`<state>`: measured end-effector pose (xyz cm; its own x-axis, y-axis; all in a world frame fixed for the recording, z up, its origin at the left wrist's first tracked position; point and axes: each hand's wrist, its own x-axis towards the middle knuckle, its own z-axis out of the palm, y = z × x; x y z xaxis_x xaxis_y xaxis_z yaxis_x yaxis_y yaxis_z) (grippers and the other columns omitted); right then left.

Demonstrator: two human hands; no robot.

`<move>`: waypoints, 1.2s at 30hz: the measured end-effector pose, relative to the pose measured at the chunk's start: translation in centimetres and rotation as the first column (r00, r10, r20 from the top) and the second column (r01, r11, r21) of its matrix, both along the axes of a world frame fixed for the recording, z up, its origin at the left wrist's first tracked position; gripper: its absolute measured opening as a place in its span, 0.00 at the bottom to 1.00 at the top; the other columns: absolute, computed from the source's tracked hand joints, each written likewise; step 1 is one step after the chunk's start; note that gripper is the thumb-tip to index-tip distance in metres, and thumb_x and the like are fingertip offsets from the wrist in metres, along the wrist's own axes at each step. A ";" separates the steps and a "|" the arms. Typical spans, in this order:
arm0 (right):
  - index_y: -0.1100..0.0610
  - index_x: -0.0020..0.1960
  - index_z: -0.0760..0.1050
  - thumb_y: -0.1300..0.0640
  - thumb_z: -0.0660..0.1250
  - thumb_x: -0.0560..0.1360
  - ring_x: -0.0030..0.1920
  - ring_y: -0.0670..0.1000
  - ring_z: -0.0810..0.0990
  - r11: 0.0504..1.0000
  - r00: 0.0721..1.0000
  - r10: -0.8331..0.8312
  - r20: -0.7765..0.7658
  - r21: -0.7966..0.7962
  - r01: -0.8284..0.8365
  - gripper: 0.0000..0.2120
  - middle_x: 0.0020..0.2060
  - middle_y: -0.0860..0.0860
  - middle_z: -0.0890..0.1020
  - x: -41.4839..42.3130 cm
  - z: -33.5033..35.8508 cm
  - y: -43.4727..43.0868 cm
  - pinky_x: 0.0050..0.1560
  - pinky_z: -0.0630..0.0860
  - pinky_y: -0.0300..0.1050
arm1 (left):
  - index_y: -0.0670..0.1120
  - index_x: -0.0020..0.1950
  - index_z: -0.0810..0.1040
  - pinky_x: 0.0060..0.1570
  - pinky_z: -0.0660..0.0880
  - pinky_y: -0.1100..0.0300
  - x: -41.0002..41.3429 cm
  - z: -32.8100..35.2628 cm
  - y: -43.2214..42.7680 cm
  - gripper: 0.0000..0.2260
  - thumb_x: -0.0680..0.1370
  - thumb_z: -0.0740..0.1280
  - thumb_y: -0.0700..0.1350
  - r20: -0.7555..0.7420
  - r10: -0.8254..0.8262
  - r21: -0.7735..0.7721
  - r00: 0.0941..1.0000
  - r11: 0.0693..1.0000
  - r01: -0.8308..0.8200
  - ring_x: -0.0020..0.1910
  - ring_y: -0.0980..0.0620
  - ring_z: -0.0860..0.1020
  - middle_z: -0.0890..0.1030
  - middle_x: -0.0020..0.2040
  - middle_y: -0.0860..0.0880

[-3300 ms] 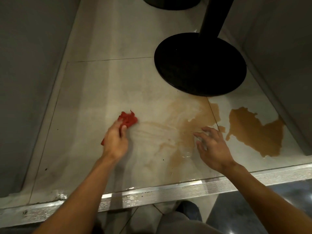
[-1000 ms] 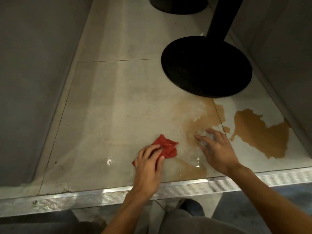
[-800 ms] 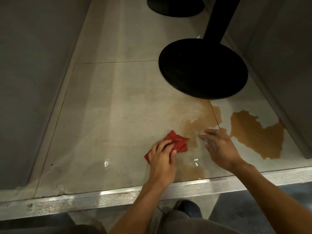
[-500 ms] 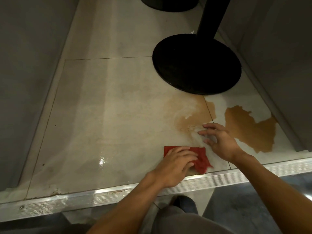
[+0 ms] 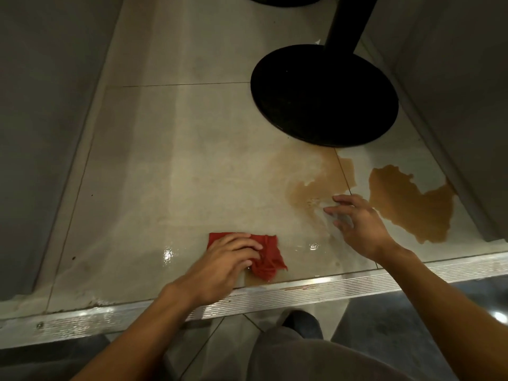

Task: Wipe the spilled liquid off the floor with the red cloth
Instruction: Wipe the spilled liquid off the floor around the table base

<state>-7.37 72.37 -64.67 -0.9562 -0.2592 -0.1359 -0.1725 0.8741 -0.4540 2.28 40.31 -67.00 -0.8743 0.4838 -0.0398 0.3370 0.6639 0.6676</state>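
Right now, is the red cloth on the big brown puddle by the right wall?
No, the red cloth lies under the left hand, well apart from that puddle.

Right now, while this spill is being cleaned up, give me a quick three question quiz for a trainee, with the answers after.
1. Which hand presses on the red cloth? A left, B right, C both.
2. True or false: the cloth covers the large brown puddle.
3. Name the black thing that stands beyond the spill.

Key
1. A. The left hand presses it. The right hand is spread over the wet floor, off the cloth.
2. False. The puddle lies apart from the cloth, to the right of the right hand.
3. The round black base of a post.
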 end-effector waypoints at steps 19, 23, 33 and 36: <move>0.52 0.58 0.81 0.63 0.71 0.74 0.67 0.54 0.66 0.999 0.998 -0.050 -0.038 -0.001 0.050 0.14 0.64 0.53 0.72 0.2 -0.3 -1.4 0.66 0.60 0.41 | 0.47 0.59 0.79 0.52 0.70 0.56 4.2 3.2 -1.2 0.11 0.78 0.65 0.45 0.040 0.828 -0.197 0.559 0.555 -0.808 0.50 0.41 0.77 0.77 0.52 0.43; 0.52 0.60 0.80 0.62 0.70 0.74 0.68 0.53 0.65 0.998 0.998 -0.053 -0.018 0.020 0.053 0.15 0.65 0.52 0.71 0.2 -0.2 -1.5 0.67 0.59 0.41 | 0.49 0.58 0.79 0.50 0.68 0.60 2.9 3.4 3.6 0.10 0.78 0.66 0.44 0.180 0.846 -0.137 0.502 0.527 -0.839 0.51 0.43 0.77 0.78 0.52 0.44; 0.51 0.61 0.79 0.62 0.70 0.75 0.68 0.53 0.65 0.998 0.998 -0.056 -0.010 0.035 0.056 0.16 0.66 0.53 0.71 0.3 0.1 -1.6 0.66 0.58 0.40 | 0.48 0.60 0.77 0.62 0.73 0.55 -0.8 4.1 12.6 0.10 0.79 0.65 0.44 0.450 0.766 0.049 0.458 0.491 -0.870 0.56 0.48 0.75 0.71 0.57 0.48; 0.51 0.61 0.80 0.60 0.69 0.75 0.68 0.52 0.65 0.999 0.999 -0.036 0.001 0.036 0.036 0.15 0.66 0.53 0.71 0.5 0.2 -1.6 0.65 0.59 0.40 | 0.48 0.61 0.76 0.60 0.72 0.61 -1.4 4.2 14.7 0.11 0.79 0.66 0.45 0.480 0.730 0.084 0.487 0.514 -0.854 0.57 0.50 0.74 0.71 0.57 0.48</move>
<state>-6.89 70.78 -64.46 -0.9646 -0.2193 -0.1464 -0.1394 0.8955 -0.4227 0.91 54.99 -62.78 -0.8310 -0.3717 -0.4138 -0.5267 0.2864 0.8004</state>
